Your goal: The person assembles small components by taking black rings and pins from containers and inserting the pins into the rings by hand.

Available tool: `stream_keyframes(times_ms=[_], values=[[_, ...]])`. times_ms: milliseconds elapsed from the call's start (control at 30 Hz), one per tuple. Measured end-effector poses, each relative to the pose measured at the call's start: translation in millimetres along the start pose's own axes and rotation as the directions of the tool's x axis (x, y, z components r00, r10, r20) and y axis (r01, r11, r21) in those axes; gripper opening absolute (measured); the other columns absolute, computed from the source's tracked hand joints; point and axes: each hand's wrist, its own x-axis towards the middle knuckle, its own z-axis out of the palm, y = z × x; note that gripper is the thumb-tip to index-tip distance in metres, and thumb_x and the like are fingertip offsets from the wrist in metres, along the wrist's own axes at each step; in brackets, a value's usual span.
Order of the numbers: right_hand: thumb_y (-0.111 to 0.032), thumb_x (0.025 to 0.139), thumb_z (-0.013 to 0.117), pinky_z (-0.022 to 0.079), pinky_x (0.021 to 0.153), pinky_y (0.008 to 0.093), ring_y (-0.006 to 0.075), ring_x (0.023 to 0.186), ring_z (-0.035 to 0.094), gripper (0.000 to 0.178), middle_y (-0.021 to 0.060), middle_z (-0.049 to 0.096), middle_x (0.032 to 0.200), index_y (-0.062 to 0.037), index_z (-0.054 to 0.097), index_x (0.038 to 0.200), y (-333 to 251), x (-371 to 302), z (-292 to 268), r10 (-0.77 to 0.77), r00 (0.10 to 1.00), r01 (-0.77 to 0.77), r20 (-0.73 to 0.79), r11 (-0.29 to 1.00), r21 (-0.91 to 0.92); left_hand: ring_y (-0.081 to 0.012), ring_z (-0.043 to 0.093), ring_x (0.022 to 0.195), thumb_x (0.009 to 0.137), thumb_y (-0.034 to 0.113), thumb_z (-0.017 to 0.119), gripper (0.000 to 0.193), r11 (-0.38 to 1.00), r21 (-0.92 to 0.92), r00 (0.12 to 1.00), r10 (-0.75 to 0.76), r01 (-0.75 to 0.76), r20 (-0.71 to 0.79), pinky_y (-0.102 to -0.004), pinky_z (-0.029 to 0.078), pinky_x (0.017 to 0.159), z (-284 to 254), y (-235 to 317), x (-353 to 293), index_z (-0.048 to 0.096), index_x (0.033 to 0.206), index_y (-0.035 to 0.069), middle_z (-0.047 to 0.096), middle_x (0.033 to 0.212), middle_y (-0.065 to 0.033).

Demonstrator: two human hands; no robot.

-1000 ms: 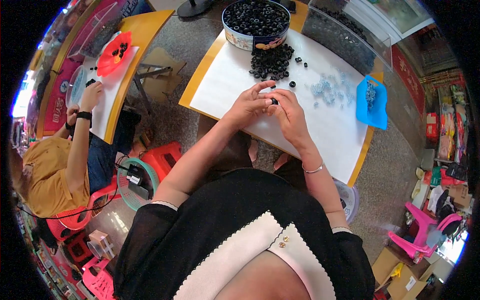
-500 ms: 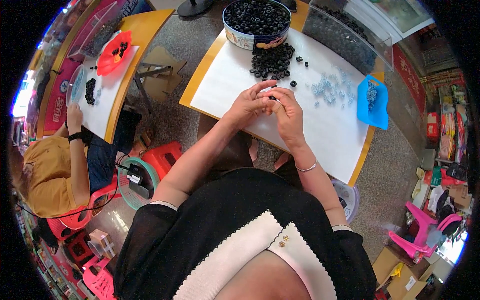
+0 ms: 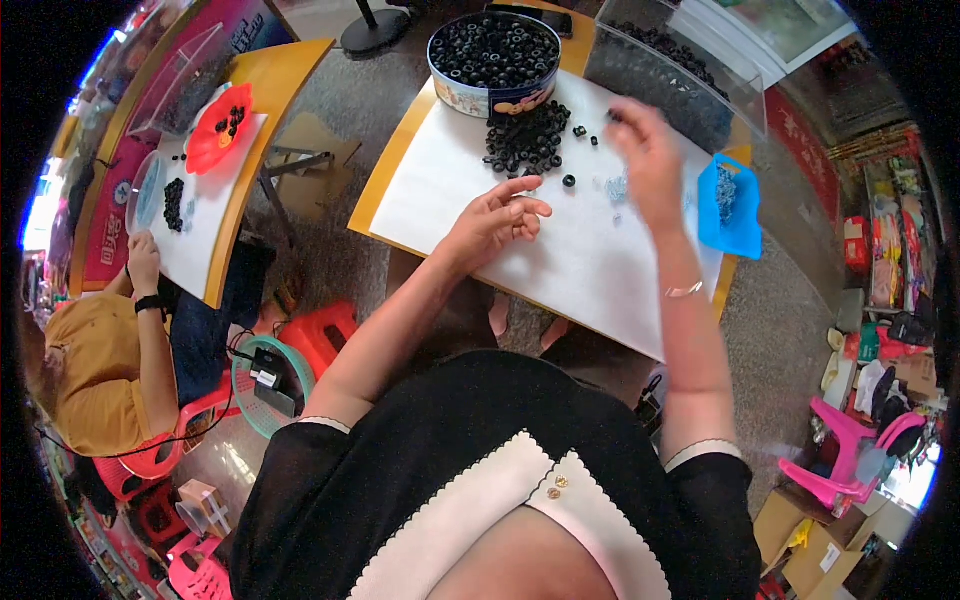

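Note:
My left hand (image 3: 497,222) hovers over the near edge of the white-topped table (image 3: 430,190), fingers apart and holding nothing. Raised over the right half of the table, my right hand (image 3: 648,165) is blurred by motion. A small black part (image 3: 613,116) shows at its fingertips. A heap of black ring-shaped parts (image 3: 525,140) lies in front of a round tin (image 3: 462,97) filled with more of them. One loose black ring (image 3: 569,181) sits near my left fingertips. Small pale-blue clear pieces (image 3: 616,188) are partly hidden behind my right hand.
A blue scoop-shaped tray (image 3: 738,235) with pale-blue pieces stands at the table's right edge. Behind is a clear bin (image 3: 660,85) of black parts. At the left, another person (image 3: 100,350) sits by a second table (image 3: 245,190) with a red dish (image 3: 205,150).
My hands were together over the table, fingers meeting at a small black part. Now they are apart: the right has swung out to the far right with a black part, and the left has opened.

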Motion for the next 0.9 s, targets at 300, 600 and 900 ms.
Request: stream_keyframes(times_ms=[300, 600, 900], values=[[-0.019, 0.082, 0.062, 0.048, 0.076, 0.0325, 0.0251, 0.086, 0.062, 0.031, 0.0148, 0.065, 0.095, -0.0045, 0.063, 0.109, 71.7, 160.2, -92.9, -0.385, 0.916, 0.208, -0.111, 0.694, -0.689, -0.0142, 0.059, 0.081, 0.091, 0.011, 0.054, 0.041, 0.997, -0.073, 1.000, -0.023, 0.023, 0.006, -0.0262, 0.049, 0.075, 4.0, -3.5, 6.4, 0.040, 0.128, -0.002, 0.060, 0.100, -0.0115], [-0.013, 0.073, 0.065, 0.044, 0.076, 0.0400, 0.0289, 0.085, 0.055, 0.013, 0.0120, 0.060, 0.084, -0.0060, 0.067, 0.083, 44.8, -26.2, 21.7, -0.168, 0.958, 0.263, 0.232, 0.840, -0.476, -0.0144, 0.059, 0.080, 0.092, 0.011, 0.052, 0.037, 0.995, -0.081, 0.997, -0.067, 0.063, -0.048, -0.0261, 0.050, 0.073, 4.1, 2.5, 1.9, 0.042, 0.126, -0.001, 0.060, 0.098, -0.0099], [-0.009, 0.075, 0.064, 0.046, 0.075, 0.0342, 0.0205, 0.080, 0.056, 0.021, 0.0083, 0.062, 0.087, -0.0078, 0.067, 0.096, 30.9, -65.5, 39.5, 0.031, 0.992, -0.007, 0.119, 0.980, -0.197, -0.0159, 0.060, 0.079, 0.092, 0.010, 0.053, 0.033, 0.996, -0.037, 0.983, -0.085, 0.080, -0.164, -0.0264, 0.050, 0.072, 7.4, 2.8, 0.7, 0.047, 0.122, -0.002, 0.062, 0.096, -0.0117]])
